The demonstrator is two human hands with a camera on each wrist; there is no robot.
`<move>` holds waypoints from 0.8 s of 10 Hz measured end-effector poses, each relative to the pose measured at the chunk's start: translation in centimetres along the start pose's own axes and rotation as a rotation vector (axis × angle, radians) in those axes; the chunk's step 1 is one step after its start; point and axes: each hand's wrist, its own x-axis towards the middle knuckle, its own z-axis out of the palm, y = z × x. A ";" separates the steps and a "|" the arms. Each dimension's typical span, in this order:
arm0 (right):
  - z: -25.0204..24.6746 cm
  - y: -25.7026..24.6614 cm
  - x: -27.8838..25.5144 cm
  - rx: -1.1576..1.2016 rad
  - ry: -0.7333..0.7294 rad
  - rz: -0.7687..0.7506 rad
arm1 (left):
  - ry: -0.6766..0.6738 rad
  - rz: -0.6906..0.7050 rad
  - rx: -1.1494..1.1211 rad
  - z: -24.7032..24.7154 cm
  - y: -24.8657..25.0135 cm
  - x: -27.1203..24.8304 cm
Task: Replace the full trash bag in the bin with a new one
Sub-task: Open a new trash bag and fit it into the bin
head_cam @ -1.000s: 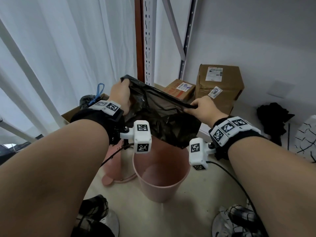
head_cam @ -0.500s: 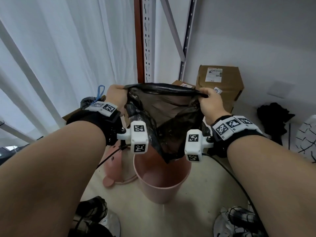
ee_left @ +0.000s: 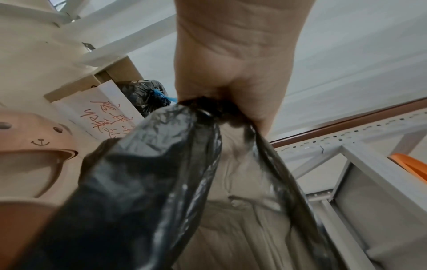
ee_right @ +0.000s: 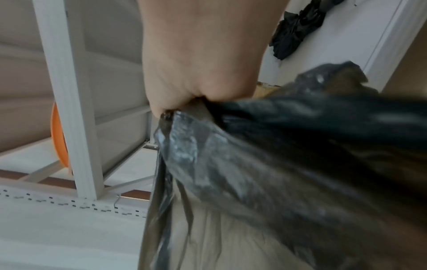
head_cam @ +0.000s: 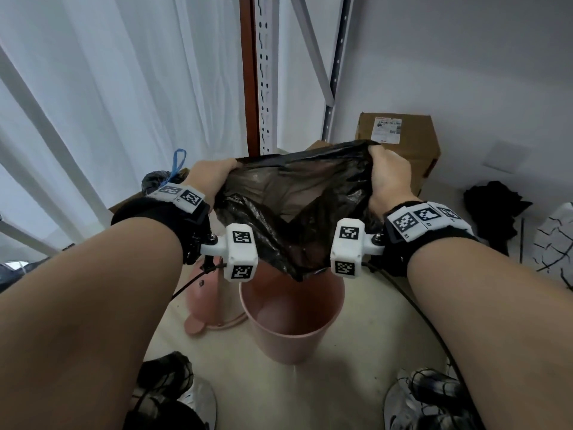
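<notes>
A new black trash bag (head_cam: 288, 209) hangs open above the empty pink bin (head_cam: 291, 321), its bottom tip just over the bin's mouth. My left hand (head_cam: 212, 175) grips the bag's rim on the left, and my right hand (head_cam: 387, 172) grips the rim on the right, stretching the opening wide. In the left wrist view the bag (ee_left: 143, 182) bunches in my left hand (ee_left: 233, 76); in the right wrist view the bag (ee_right: 289, 164) is clenched in my right hand (ee_right: 198, 60). A tied full black bag (head_cam: 156, 181) with a blue tie sits in a box at the left.
The pink bin lid (head_cam: 207, 302) with a bear face lies on the floor left of the bin. Cardboard boxes (head_cam: 400, 144) stand against the wall behind. A metal shelving post (head_cam: 263, 72) rises ahead, white curtains hang left, black cloth (head_cam: 493, 209) lies right, my shoes below.
My right hand rose and both hands pulled apart, stretching the bag's mouth open. The bag's rim went from slanted to nearly level above the bin.
</notes>
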 end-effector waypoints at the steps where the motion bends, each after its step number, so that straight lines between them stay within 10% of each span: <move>1: 0.0 0.5 0.4 0.013 0.054 -0.078 | 0.073 -0.112 -0.298 0.5 -1.3 1.5; 4: 0.1 2.2 -0.4 -0.905 -0.169 -0.128 | 0.071 -0.021 -0.412 1.1 1.2 0.9; 6: 3.2 2.2 -2.9 -0.560 -0.742 -0.271 | -0.259 0.019 -0.490 4.2 5.3 -1.8; 8: 3.0 2.2 -2.0 -0.539 -0.505 -0.258 | -0.406 0.055 -0.404 2.8 4.8 -2.0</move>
